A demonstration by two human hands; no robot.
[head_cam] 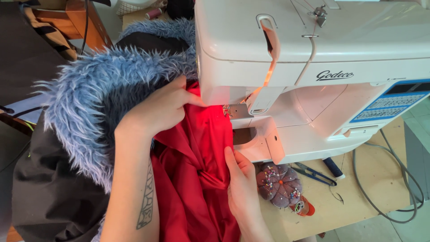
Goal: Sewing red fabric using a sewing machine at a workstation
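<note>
A white sewing machine (pixel 313 58) stands on a wooden table. Red fabric (pixel 192 175) runs under its needle area (pixel 230 111) and bunches toward me. My left hand (pixel 156 110) lies flat on the red fabric at the machine's left side, fingers pressed against it, beside a blue faux-fur trim (pixel 89 98). My right hand (pixel 242 179) rests along the red fabric's right edge just in front of the machine's free arm, fingers pinching the cloth. The needle itself is hidden behind the fabric and machine head.
A purple pincushion (pixel 278 183) stuck with pins lies right of my right hand. Small thread snips (pixel 313 174) and a dark blue pen-like tool (pixel 333 168) lie under the machine. Grey cables (pixel 394 179) loop at right. Dark fabric (pixel 49 188) drapes at left.
</note>
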